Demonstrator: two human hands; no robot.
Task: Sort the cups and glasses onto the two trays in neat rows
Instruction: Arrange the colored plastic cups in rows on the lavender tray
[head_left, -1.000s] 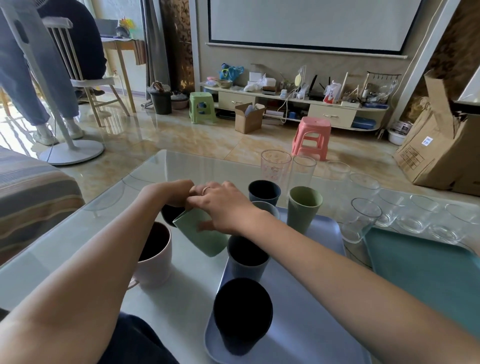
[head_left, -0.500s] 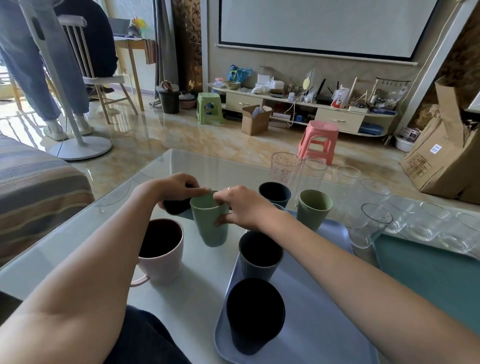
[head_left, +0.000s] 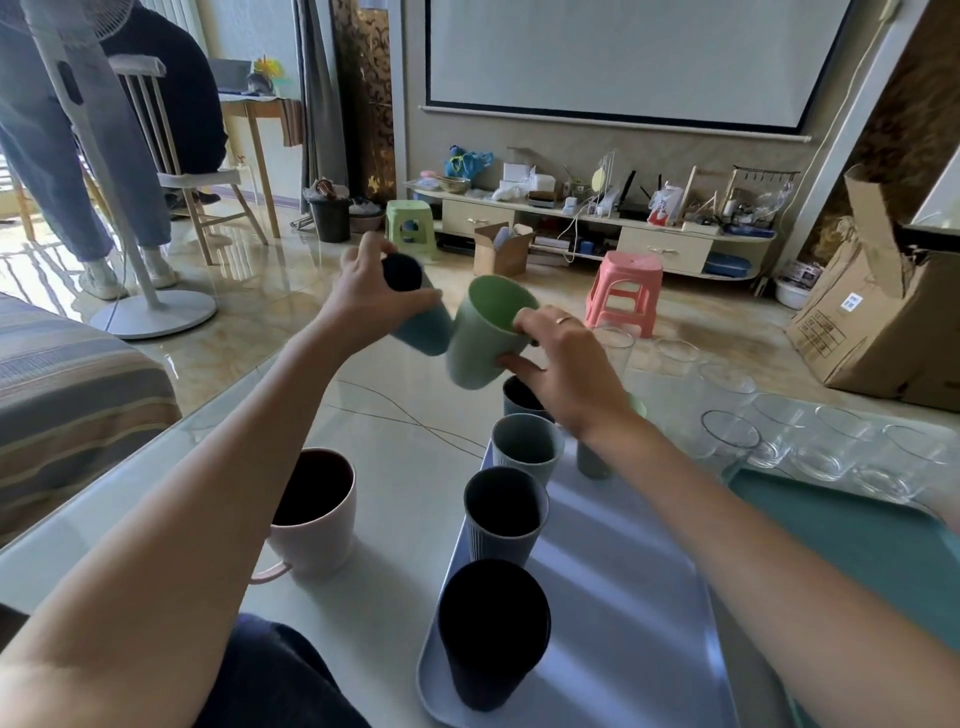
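My left hand grips a blue cup tilted in the air above the glass table. My right hand holds a green cup by its rim and side, lifted and touching the blue one. On the lavender tray stands a row of cups: a black cup nearest, a grey ribbed cup, a pale grey-green cup and a dark cup partly behind my wrist. The teal tray lies to the right. Several clear glasses stand beyond it.
A pink mug with a handle stands on the glass table left of the lavender tray. Another green cup is partly hidden under my right forearm. A person stands by a floor fan at the far left.
Both hands have risen from the table, lifting the green cup and the blue cup into the air. The camera view has tilted upward.
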